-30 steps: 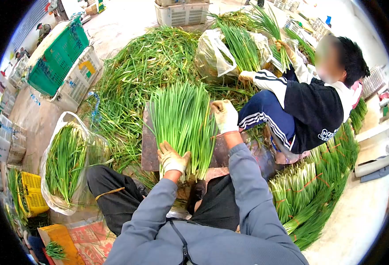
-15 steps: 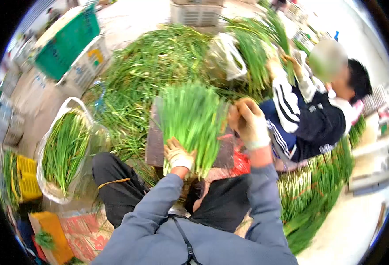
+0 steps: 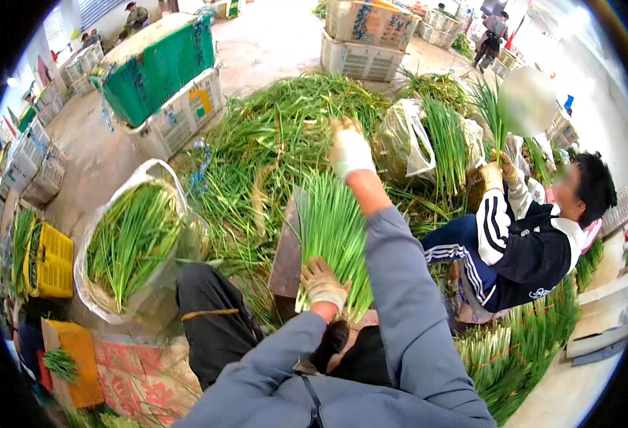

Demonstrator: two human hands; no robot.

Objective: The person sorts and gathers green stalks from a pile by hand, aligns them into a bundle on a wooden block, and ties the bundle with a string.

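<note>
The gloved left hand (image 3: 325, 284) lies flat and open on a bunch of garlic chives (image 3: 332, 221) at 12 o'clock, atop a dark board (image 3: 282, 260)—the right hand (image 3: 350, 148), its grip indiscernible, appearing beyond against a leaf heap (image 3: 289, 110), with a green crate (image 3: 160, 68) farther at 11 o'clock.

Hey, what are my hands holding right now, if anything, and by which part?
The left hand lies spread on the chives, near their pale lower ends; whether the right hand holds anything can't be told.
</note>
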